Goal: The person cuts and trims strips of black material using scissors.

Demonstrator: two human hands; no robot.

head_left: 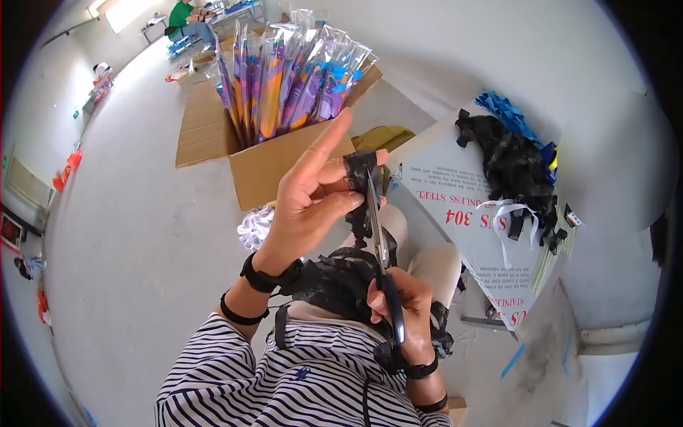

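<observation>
My left hand pinches a strip of thin black material between thumb and fingers, the index finger stretched out past it. In my right hand is a pair of scissors with black handles, its blades pointing up along the strip. The blades lie against the edge of the black material; whether they cut into it cannot be told. More black material is bunched over my lap, partly hidden by my forearms and the scissors.
A cardboard box holds several clear-wrapped purple and orange items. Right, a stainless-steel-marked board bears a black pile, blue strips and white ribbon. White cord lies left. A person in green sits far back.
</observation>
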